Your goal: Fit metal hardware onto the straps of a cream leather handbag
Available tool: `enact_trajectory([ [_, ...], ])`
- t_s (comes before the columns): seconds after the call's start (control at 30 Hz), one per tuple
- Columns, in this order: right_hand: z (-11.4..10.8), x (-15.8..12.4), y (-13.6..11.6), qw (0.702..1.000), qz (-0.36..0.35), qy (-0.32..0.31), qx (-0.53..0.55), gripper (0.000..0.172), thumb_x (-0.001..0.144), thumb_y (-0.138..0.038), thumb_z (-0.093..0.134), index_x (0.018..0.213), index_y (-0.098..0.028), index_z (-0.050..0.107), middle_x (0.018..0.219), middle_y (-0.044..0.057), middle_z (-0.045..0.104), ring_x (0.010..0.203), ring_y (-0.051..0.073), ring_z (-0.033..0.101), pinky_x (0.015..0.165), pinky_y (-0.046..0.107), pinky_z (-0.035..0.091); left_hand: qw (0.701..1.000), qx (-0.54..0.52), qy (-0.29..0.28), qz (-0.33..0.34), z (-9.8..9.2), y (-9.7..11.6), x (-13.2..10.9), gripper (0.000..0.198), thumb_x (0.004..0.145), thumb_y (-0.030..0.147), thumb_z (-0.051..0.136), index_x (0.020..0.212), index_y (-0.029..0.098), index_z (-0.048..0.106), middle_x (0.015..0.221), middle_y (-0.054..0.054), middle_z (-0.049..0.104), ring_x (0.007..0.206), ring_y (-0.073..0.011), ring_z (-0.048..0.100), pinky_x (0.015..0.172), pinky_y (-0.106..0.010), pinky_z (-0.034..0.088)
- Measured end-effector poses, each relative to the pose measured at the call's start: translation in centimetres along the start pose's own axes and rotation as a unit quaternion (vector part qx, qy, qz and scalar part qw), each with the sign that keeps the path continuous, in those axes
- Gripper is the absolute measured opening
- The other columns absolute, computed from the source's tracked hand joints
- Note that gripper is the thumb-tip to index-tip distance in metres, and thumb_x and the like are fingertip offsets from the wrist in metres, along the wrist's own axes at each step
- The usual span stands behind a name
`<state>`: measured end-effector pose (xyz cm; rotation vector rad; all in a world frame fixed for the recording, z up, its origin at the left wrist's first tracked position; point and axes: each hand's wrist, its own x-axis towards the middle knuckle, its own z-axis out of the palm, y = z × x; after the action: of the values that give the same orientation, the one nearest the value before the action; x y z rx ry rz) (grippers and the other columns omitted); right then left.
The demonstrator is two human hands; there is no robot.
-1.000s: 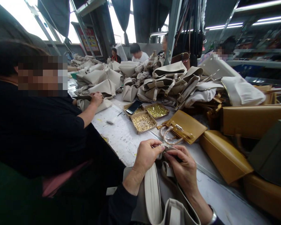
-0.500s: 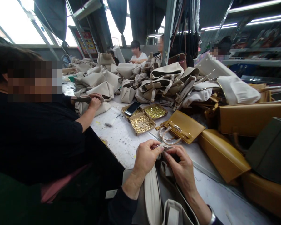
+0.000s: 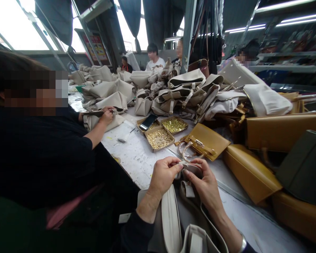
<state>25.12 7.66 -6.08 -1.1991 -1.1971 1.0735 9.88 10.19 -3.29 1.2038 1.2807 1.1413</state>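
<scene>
A beige handbag (image 3: 171,219) lies in front of me, with its strap and edges turned up toward my hands. My left hand (image 3: 164,175) pinches the end of a beige strap (image 3: 184,163) between thumb and fingertips. On the other side, my right hand (image 3: 204,181) has thumb and fingers closed on the same strap, close to the left fingertips. Any small fitting between the fingers is too hidden to make out. Just beyond my hands is a cardboard tray (image 3: 171,143) of small gold metal pieces.
Two more trays, one of flat gold pieces (image 3: 174,124) and one under a phone (image 3: 148,122), stand behind. A mustard handbag (image 3: 208,138) lies right of them. Beige bags (image 3: 144,78) pile up at the back. A co-worker (image 3: 42,140) handles a beige bag at left.
My right fingers have lifted and spread a little along the strap, showing more of it. My left hand stays almost in place. The co-worker's hands have shifted slightly on their bag.
</scene>
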Motion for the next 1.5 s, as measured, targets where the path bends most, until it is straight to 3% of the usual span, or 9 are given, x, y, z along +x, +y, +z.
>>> enact_trajectory([
  [0.17, -0.4, 0.6, -0.1, 0.996, 0.066, -0.032, 0.047, 0.04, 0.074, -0.042, 0.083, 0.1, -0.022, 0.06, 0.072, -0.004, 0.064, 0.059, 0.014, 0.054, 0.055, 0.025, 0.043, 1.0, 0.005, 0.0, 0.007, 0.0, -0.3, 0.1, 0.018, 0.071, 0.027, 0.075, 0.082, 0.014, 0.08, 0.068, -0.002, 0.07, 0.063, -0.0129, 0.06, 0.061, -0.023, 0.046],
  [0.53, -0.3, 0.9, 0.4, 0.993, 0.08, -0.03, 0.078, 0.039, 0.071, -0.042, 0.086, 0.081, -0.022, 0.055, 0.062, -0.005, 0.063, 0.051, 0.013, 0.052, 0.05, 0.025, 0.04, 0.999, 0.042, 0.02, 0.008, 0.2, -0.6, 0.2, 0.017, 0.071, 0.026, 0.075, 0.082, 0.015, 0.08, 0.063, 0.0, 0.067, 0.059, -0.012, 0.056, 0.058, -0.022, 0.043],
  [0.9, -0.2, 0.7, 0.4, 1.0, 0.021, 0.01, -0.016, 0.026, 0.075, -0.037, 0.079, 0.074, -0.02, 0.059, 0.067, -0.002, 0.064, 0.06, 0.016, 0.053, 0.058, 0.027, 0.042, 0.983, 0.166, 0.068, 0.029, 0.8, 0.4, -0.6, 0.017, 0.075, 0.024, 0.072, 0.088, 0.017, 0.081, 0.069, -0.002, 0.073, 0.063, -0.0163, 0.063, 0.064, -0.025, 0.048],
  [0.97, -0.4, 0.8, 0.4, 0.999, 0.036, 0.004, 0.003, 0.027, 0.073, -0.038, 0.08, 0.073, -0.021, 0.058, 0.066, -0.002, 0.065, 0.059, 0.016, 0.054, 0.057, 0.027, 0.042, 0.987, 0.15, 0.056, 0.034, 0.7, 0.4, -0.7, 0.019, 0.075, 0.024, 0.073, 0.091, 0.017, 0.08, 0.072, -0.003, 0.073, 0.066, -0.0169, 0.064, 0.065, -0.025, 0.05],
  [1.13, -0.5, 1.2, 0.0, 0.995, 0.077, -0.019, 0.055, 0.033, 0.064, -0.037, 0.085, 0.069, -0.02, 0.057, 0.06, -0.003, 0.064, 0.055, 0.014, 0.051, 0.054, 0.025, 0.039, 0.994, 0.099, -0.035, 0.018, -0.3, 0.1, -0.6, 0.026, 0.069, 0.019, 0.075, 0.095, 0.016, 0.076, 0.081, -0.004, 0.075, 0.074, -0.0178, 0.068, 0.068, -0.024, 0.053],
  [1.4, -0.4, 1.2, -0.4, 0.998, 0.038, -0.038, 0.042, 0.025, 0.073, -0.035, 0.081, 0.077, -0.019, 0.062, 0.068, -0.003, 0.064, 0.063, 0.015, 0.054, 0.06, 0.025, 0.042, 0.992, 0.107, -0.048, 0.045, -0.5, 1.2, -0.8, 0.019, 0.076, 0.017, 0.069, 0.094, 0.017, 0.075, 0.091, -0.005, 0.078, 0.087, -0.0195, 0.072, 0.076, -0.024, 0.054],
  [1.5, -0.7, 1.5, -0.5, 0.991, 0.069, -0.072, 0.085, 0.03, 0.074, -0.042, 0.081, 0.084, -0.019, 0.064, 0.073, -0.001, 0.067, 0.066, 0.015, 0.057, 0.062, 0.026, 0.043, 0.993, 0.093, -0.069, 0.031, -0.9, 1.3, -0.4, 0.02, 0.077, 0.02, 0.071, 0.095, 0.016, 0.075, 0.09, -0.005, 0.077, 0.085, -0.0192, 0.072, 0.075, -0.024, 0.054],
])
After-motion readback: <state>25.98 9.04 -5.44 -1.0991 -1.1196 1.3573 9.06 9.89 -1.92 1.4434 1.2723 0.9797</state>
